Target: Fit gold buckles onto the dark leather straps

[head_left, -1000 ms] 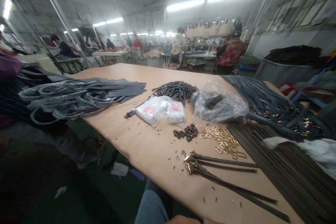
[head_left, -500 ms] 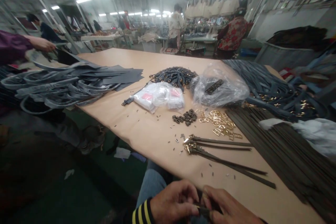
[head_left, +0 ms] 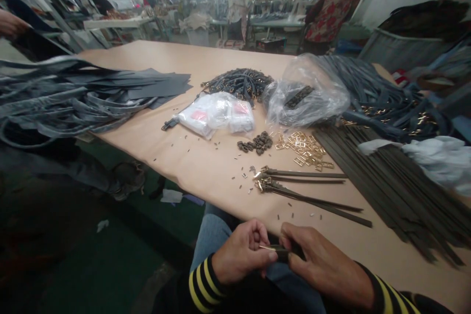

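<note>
Your bare left hand (head_left: pixel 239 250) and right hand (head_left: pixel 322 265) risen higher above your lap, a short dark leather strap end (head_left: pixel 281 253) pinched between them, a thin metal pin (head_left: pixel 267 248) now showing, a co-worker's hand (head_left: pixel 11 23) shifted to the far left edge

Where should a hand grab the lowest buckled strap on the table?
Grab the strap by its free tail, from above, with the right hand. The tail lies flat on the tabletop, apart from its neighbours, so fingers can pinch it across its width. The buckle end is bunched with the other straps.
</note>
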The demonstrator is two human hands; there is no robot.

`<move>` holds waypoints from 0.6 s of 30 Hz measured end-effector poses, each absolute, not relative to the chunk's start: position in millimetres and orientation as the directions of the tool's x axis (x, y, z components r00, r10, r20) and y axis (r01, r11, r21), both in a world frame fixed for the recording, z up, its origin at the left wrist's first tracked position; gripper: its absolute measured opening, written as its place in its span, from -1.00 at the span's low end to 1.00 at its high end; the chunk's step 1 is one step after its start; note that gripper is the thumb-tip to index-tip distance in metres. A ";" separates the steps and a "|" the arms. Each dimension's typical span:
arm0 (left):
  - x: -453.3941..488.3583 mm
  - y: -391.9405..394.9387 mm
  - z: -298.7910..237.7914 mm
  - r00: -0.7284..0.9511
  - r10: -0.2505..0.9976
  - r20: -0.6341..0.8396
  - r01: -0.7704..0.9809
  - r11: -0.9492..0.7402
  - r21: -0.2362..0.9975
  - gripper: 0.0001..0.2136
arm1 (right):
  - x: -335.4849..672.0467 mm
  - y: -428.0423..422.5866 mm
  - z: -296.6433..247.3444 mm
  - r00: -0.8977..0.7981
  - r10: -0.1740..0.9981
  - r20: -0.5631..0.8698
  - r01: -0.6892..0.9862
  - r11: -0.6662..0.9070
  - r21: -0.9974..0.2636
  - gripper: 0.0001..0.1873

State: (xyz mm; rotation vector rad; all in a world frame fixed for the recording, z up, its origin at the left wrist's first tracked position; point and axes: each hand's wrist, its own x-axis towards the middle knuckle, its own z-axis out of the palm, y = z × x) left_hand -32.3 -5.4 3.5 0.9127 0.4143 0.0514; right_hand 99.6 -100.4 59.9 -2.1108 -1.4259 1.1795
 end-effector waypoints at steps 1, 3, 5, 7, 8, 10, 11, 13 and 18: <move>-31.7 -6.0 3.1 0.910 0.242 -0.336 0.133 0.598 0.791 -0.56 | 99.4 -100.5 58.6 0.161 0.884 -0.440 0.616 -0.438 -0.655 -0.96; -31.4 -6.1 2.2 0.904 0.270 -0.331 0.142 0.542 0.829 -0.59 | 97.8 -101.5 55.9 0.175 0.890 -0.420 0.653 -0.424 -0.627 -0.96; -31.6 -4.3 2.6 0.917 0.254 -0.309 0.163 0.469 0.868 -0.62 | 94.7 -103.2 54.5 0.192 0.906 -0.378 0.725 -0.390 -0.567 -0.94; -31.1 -1.2 5.0 0.927 0.223 -0.301 0.202 0.378 0.903 -0.63 | 90.9 -104.4 55.3 0.198 0.930 -0.310 0.809 -0.333 -0.485 -0.90; -30.4 0.6 6.7 0.926 0.218 -0.308 0.222 0.344 0.912 -0.62 | 89.3 -104.4 56.6 0.193 0.942 -0.273 0.845 -0.301 -0.441 -0.87; -27.5 3.8 9.6 0.912 0.256 -0.321 0.242 0.296 0.924 -0.63 | 88.1 -102.3 59.5 0.179 0.959 -0.220 0.891 -0.252 -0.377 -0.81; -25.4 5.1 10.4 0.903 0.295 -0.312 0.232 0.275 0.933 -0.65 | 89.0 -100.1 60.6 0.167 0.965 -0.201 0.905 -0.232 -0.358 -0.80; -20.4 7.4 10.2 0.884 0.380 -0.270 0.192 0.233 0.954 -0.69 | 93.8 -93.9 60.4 0.148 0.975 -0.163 0.919 -0.197 -0.342 -0.79; -5.9 14.9 5.1 0.852 0.447 -0.273 0.164 0.268 0.949 -0.72 | 117.6 -75.5 48.8 0.116 0.986 -0.119 0.885 -0.157 -0.438 -0.92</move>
